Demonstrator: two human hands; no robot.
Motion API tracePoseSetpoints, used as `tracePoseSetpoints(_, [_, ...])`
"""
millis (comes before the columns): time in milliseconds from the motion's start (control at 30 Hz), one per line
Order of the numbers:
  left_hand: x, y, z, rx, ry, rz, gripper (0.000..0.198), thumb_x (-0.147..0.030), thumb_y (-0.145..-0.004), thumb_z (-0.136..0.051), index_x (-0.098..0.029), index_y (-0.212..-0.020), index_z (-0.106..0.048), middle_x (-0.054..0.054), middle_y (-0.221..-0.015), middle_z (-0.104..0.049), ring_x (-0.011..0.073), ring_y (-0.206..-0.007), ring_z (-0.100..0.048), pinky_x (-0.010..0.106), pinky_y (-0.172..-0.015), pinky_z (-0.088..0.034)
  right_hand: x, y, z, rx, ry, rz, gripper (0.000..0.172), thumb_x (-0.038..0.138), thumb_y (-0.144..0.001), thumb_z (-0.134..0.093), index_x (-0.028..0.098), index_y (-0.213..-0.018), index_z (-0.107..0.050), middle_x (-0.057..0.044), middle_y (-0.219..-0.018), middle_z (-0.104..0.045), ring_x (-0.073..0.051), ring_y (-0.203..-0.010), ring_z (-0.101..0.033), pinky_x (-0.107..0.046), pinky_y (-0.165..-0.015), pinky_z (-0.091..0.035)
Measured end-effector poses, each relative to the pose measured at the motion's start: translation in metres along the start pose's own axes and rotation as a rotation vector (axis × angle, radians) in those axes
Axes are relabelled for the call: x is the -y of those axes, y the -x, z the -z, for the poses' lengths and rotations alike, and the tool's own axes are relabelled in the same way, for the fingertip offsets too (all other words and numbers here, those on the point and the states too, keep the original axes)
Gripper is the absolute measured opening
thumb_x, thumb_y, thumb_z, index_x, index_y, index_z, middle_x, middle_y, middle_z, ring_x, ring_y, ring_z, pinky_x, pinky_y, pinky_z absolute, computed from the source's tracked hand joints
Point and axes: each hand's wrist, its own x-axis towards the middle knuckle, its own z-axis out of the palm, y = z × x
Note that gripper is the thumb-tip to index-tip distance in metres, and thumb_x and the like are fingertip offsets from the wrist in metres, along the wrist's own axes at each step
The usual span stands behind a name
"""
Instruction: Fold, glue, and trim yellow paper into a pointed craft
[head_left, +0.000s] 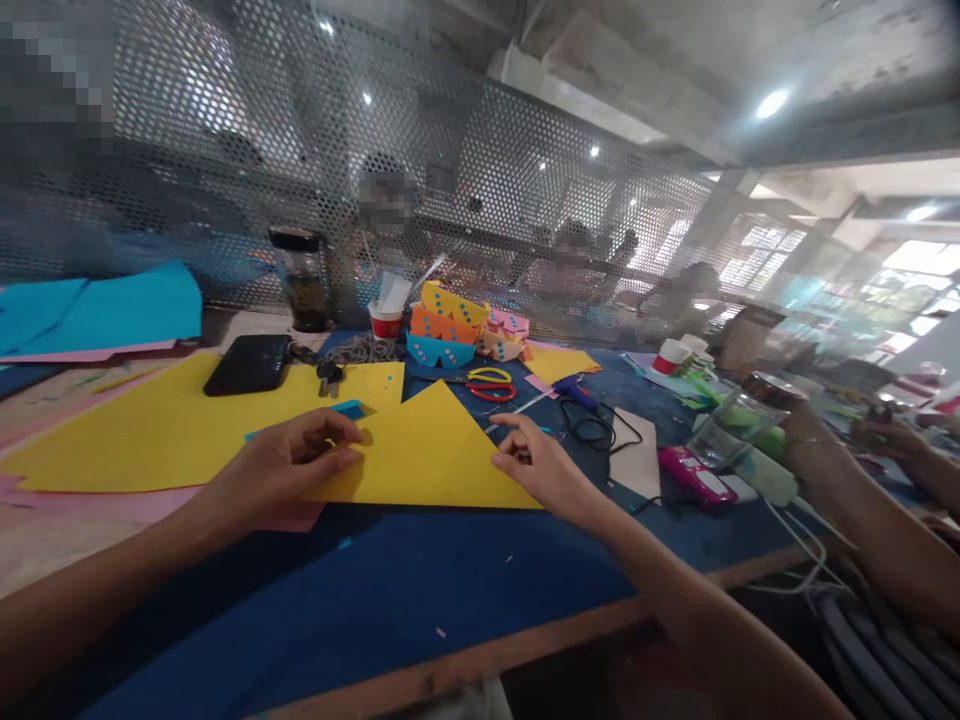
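A yellow paper sheet [427, 455] with a pointed top lies in front of me on the blue table covering. My left hand [296, 460] hovers over or rests on its left side, fingers curled, with a gap between thumb and index finger. Behind that hand a blue paper strip [349, 409] shows at both sides. At the sheet's right edge is my right hand [544, 465], index finger stretched out and the others bent; nothing shows between its fingers. Whether the fingertips touch the sheet is hard to tell. More yellow paper [150, 430] is spread out at left.
Behind the sheet stand decorated paper crowns [446, 325], scissors [491, 385], a glue gun [577, 392] with a black cord, and a red-white cup [386, 320]. A black phone [247, 364] and keys [330, 378] lie left. Another person's arm [847, 470] reaches a jar [739, 420] at right.
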Motion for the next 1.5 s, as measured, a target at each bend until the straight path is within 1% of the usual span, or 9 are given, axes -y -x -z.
tracePoseSetpoints(133, [0.005, 0.001, -0.001, -0.016, -0.008, -0.011, 0.078, -0.097, -0.071, -0.089, -0.026, -0.101, -0.082, 0.013, -0.108, -0.092, 0.0327, -0.085, -0.084, 0.036, -0.065, -0.065, -0.008, 0.006, -0.005, -0.084, -0.071, 0.072, 0.05, 0.035, -0.107, -0.072, 0.021, -0.154, -0.063, 0.0, -0.098, -0.074, -0.022, -0.093, -0.072, -0.037, -0.09, -0.056])
tracePoseSetpoints(367, [-0.002, 0.003, -0.001, 0.017, -0.021, -0.019, 0.068, -0.088, -0.075, -0.092, -0.026, -0.102, -0.084, 0.014, -0.118, -0.093, 0.0349, -0.098, -0.087, 0.039, -0.077, -0.071, -0.017, 0.014, -0.012, -0.163, -0.129, 0.106, 0.042, 0.043, -0.104, -0.075, 0.022, -0.14, -0.069, 0.0, -0.092, -0.072, -0.021, -0.086, -0.07, -0.035, -0.083, -0.058])
tracePoseSetpoints(500, [-0.003, 0.006, -0.001, 0.027, -0.029, -0.023, 0.066, -0.084, -0.08, -0.091, -0.024, -0.105, -0.084, 0.012, -0.115, -0.093, 0.0294, -0.089, -0.083, 0.033, -0.069, -0.064, -0.019, 0.013, -0.014, -0.178, -0.136, 0.097, 0.04, 0.044, -0.103, -0.076, 0.022, -0.136, -0.071, 0.0, -0.092, -0.073, -0.02, -0.083, -0.07, -0.033, -0.078, -0.057])
tracePoseSetpoints(633, [-0.003, 0.007, -0.002, 0.027, -0.03, -0.023, 0.061, -0.079, -0.086, -0.089, -0.022, -0.107, -0.084, 0.01, -0.114, -0.093, 0.0257, -0.086, -0.08, 0.03, -0.069, -0.059, -0.017, 0.013, -0.014, -0.19, -0.136, 0.106, 0.038, 0.043, -0.103, -0.076, 0.023, -0.135, -0.07, 0.0, -0.091, -0.073, -0.02, -0.08, -0.07, -0.033, -0.076, -0.056])
tracePoseSetpoints(767, [-0.003, 0.007, -0.003, 0.026, -0.041, -0.017, 0.06, -0.079, -0.084, -0.089, -0.022, -0.105, -0.086, 0.008, -0.104, -0.091, 0.0222, -0.077, -0.074, 0.027, -0.062, -0.052, -0.017, 0.014, -0.014, -0.194, -0.122, 0.112, 0.038, 0.043, -0.104, -0.075, 0.022, -0.135, -0.071, 0.0, -0.092, -0.073, -0.019, -0.079, -0.069, -0.033, -0.075, -0.056])
tracePoseSetpoints(1033, [-0.011, 0.011, -0.002, 0.029, -0.081, 0.021, 0.064, -0.083, -0.08, -0.088, -0.022, -0.1, -0.088, 0.009, -0.094, -0.089, 0.0205, -0.069, -0.067, 0.024, -0.055, -0.043, -0.013, 0.016, -0.014, -0.202, -0.069, 0.114, 0.033, 0.044, -0.105, -0.072, 0.023, -0.131, -0.077, -0.002, -0.095, -0.074, -0.017, -0.075, -0.067, -0.031, -0.071, -0.053])
tracePoseSetpoints(1200, [-0.009, 0.008, -0.002, 0.012, -0.077, 0.02, 0.064, -0.084, -0.078, -0.087, -0.024, -0.099, -0.087, 0.009, -0.102, -0.091, 0.0223, -0.073, -0.071, 0.026, -0.055, -0.046, -0.012, 0.018, -0.012, -0.222, -0.04, 0.138, 0.033, 0.044, -0.106, -0.072, 0.023, -0.131, -0.078, -0.004, -0.102, -0.078, -0.017, -0.074, -0.067, -0.031, -0.071, -0.055])
tracePoseSetpoints(1367, [-0.006, 0.004, -0.001, 0.007, -0.081, 0.017, 0.065, -0.084, -0.073, -0.09, -0.024, -0.097, -0.088, 0.012, -0.113, -0.093, 0.0295, -0.087, -0.082, 0.033, -0.068, -0.06, -0.011, 0.018, -0.012, -0.237, -0.016, 0.13, 0.034, 0.041, -0.102, -0.076, 0.021, -0.13, -0.08, -0.005, -0.11, -0.079, -0.013, -0.067, -0.058, -0.031, -0.072, -0.054])
tracePoseSetpoints(1500, [-0.004, 0.006, -0.001, 0.022, -0.08, 0.009, 0.062, -0.083, -0.079, -0.089, -0.025, -0.101, -0.089, 0.009, -0.109, -0.093, 0.0279, -0.083, -0.081, 0.03, -0.063, -0.057, -0.012, 0.018, -0.012, -0.242, -0.008, 0.118, 0.034, 0.04, -0.1, -0.077, 0.021, -0.129, -0.081, -0.005, -0.11, -0.079, -0.013, -0.068, -0.055, -0.032, -0.073, -0.054])
